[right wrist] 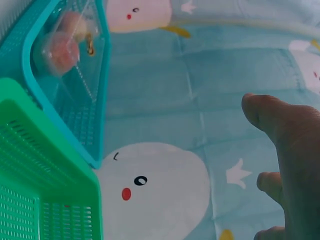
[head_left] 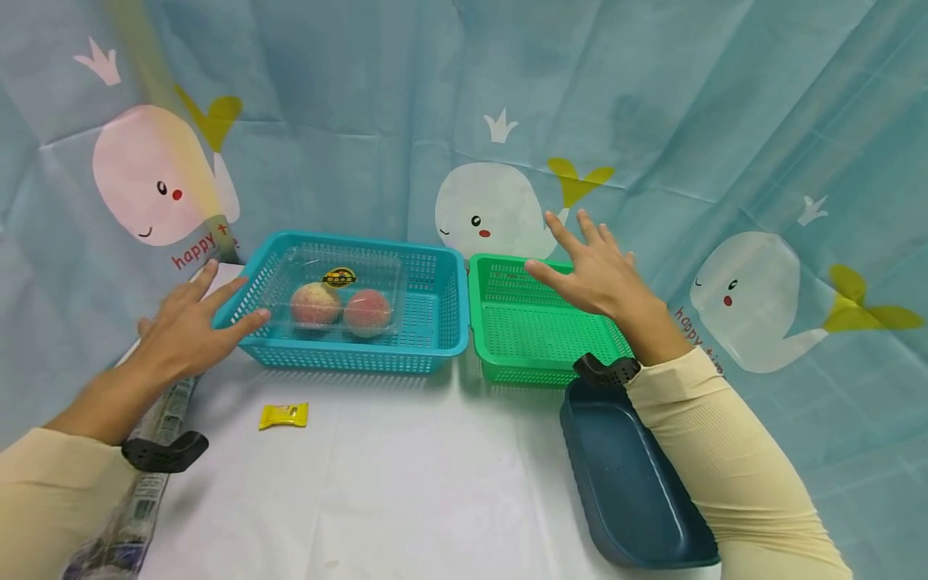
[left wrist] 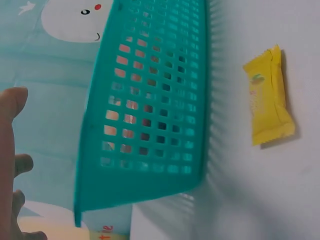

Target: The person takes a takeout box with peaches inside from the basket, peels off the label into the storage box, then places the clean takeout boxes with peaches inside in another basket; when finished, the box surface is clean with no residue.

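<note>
Grip wide and empty on left hand [head_left: 190, 329] and right hand [head_left: 596, 278]; peach box [head_left: 337, 292] sits in blue basket [head_left: 429, 318], left of frame centre, presumably so it can't slide about.

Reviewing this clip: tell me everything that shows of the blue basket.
The blue basket is rectangular with rounded corners and looks plastic, with a smooth rim and perforated walls and floor. It stands upright on the white surface, one long side toward the wearer. Inside, mostly toward its left, sits a clear box holding two peach-like fruits. Its right end meets or nearly meets the green basket. The left hand is near its left end; contact is unclear.
</note>
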Action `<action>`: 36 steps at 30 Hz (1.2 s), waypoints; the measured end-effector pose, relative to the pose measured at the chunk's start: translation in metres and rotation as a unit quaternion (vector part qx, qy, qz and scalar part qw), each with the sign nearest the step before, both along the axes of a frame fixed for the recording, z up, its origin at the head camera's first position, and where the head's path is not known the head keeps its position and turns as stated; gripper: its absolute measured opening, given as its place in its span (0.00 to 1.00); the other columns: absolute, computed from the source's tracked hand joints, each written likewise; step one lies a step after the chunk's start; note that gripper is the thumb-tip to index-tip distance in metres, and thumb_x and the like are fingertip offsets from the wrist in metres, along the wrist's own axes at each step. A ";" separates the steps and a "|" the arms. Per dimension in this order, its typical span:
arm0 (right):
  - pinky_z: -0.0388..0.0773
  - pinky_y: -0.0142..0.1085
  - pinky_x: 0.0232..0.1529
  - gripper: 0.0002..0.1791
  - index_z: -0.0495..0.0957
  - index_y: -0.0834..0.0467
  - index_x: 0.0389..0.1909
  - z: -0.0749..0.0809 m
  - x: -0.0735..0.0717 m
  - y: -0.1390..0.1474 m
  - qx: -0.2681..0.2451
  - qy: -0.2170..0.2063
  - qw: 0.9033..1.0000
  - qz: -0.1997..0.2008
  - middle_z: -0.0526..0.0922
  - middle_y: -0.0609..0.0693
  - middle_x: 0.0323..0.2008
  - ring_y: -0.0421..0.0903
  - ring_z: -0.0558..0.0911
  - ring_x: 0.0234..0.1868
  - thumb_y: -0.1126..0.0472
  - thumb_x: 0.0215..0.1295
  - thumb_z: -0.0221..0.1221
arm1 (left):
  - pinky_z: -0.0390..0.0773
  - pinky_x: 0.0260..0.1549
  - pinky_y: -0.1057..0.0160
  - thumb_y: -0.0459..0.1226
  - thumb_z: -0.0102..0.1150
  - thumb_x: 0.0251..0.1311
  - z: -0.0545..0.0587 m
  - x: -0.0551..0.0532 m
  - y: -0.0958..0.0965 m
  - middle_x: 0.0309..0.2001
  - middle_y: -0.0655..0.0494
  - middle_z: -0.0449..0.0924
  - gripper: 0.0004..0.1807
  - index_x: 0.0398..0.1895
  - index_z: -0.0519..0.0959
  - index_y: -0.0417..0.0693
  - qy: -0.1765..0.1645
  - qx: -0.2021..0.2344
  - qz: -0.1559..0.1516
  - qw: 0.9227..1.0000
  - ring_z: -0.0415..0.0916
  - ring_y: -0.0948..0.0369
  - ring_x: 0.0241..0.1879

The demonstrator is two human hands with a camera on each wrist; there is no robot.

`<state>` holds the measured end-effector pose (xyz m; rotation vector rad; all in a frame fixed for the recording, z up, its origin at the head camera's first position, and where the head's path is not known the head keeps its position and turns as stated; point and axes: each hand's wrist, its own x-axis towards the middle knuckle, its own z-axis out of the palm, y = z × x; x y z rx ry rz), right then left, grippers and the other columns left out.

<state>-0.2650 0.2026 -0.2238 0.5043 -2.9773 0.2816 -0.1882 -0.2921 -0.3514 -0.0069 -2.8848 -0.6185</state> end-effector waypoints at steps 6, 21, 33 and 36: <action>0.40 0.77 0.56 0.45 0.39 0.33 0.76 -0.003 -0.007 -0.005 -0.010 0.004 1.000 0.020 0.35 0.56 0.76 0.64 0.39 0.73 0.23 0.61 0.41 | 0.39 0.44 0.15 0.62 0.45 0.65 -0.015 -0.004 -0.004 0.75 0.41 0.28 0.43 0.74 0.55 0.44 -0.004 0.018 -0.010 1.000 0.30 0.32 0.69; 0.48 0.66 0.63 0.43 0.42 0.32 0.76 -0.008 -0.020 -0.016 -0.059 -0.017 0.997 0.053 0.38 0.54 0.76 0.62 0.44 0.73 0.26 0.62 0.44 | 0.41 0.50 0.19 0.61 0.43 0.67 -0.038 -0.007 -0.004 0.75 0.40 0.31 0.42 0.71 0.58 0.37 -0.014 0.049 -0.004 0.999 0.31 0.32 0.70; 0.50 0.62 0.65 0.41 0.49 0.37 0.76 -0.013 -0.030 -0.038 -0.107 -0.020 0.991 0.081 0.49 0.53 0.75 0.55 0.49 0.73 0.31 0.64 0.48 | 0.44 0.54 0.23 0.61 0.46 0.66 -0.049 -0.013 -0.007 0.76 0.42 0.30 0.46 0.72 0.53 0.33 -0.016 0.089 0.004 0.996 0.33 0.32 0.69; 0.52 0.59 0.66 0.40 0.52 0.39 0.75 -0.013 -0.031 -0.049 -0.123 -0.017 0.988 0.095 0.53 0.49 0.74 0.51 0.51 0.73 0.33 0.64 0.51 | 0.44 0.55 0.23 0.60 0.47 0.66 -0.051 -0.013 -0.007 0.76 0.42 0.30 0.46 0.73 0.52 0.33 -0.015 0.101 0.006 0.995 0.33 0.32 0.69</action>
